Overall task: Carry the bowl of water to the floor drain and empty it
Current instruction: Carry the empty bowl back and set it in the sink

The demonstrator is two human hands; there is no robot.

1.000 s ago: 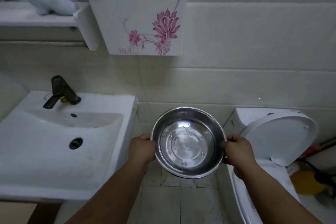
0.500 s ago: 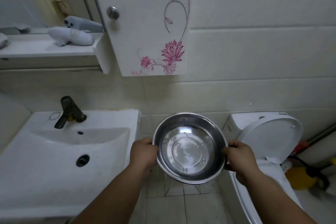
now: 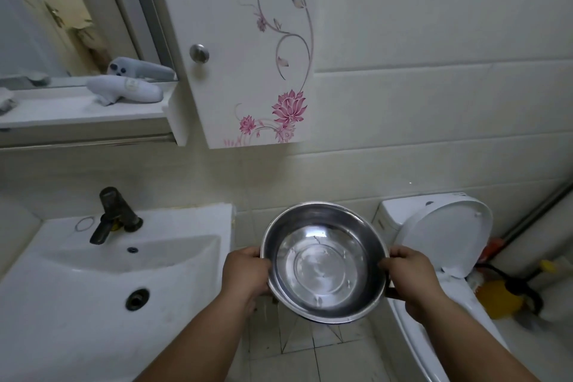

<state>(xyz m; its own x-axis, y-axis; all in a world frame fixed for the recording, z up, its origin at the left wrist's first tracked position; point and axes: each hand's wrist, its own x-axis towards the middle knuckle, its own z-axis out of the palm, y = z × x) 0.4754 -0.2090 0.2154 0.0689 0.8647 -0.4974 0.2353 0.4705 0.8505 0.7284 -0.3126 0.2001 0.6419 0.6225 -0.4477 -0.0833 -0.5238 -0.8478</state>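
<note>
Views: one, head-worn, wide-angle; edges bow outward. Position: standing, facing the tiled wall (image 3: 434,121) square on, tilted down. Near field: both forearms enter from the bottom edge, hands close beneath the lens, bowl (image 3: 324,263) at lower centre. Left field: sink (image 3: 93,282), shelf (image 3: 83,112) and mirror (image 3: 46,15) above. Centre top: cabinet (image 3: 248,49). Right field: toilet (image 3: 440,242); floor tiles (image 3: 310,357) at bottom.

Glossy polished metal bowl (image 3: 324,263); smooth glazed white ceramic sink (image 3: 77,288); dull dark metal tap (image 3: 113,214).
</note>
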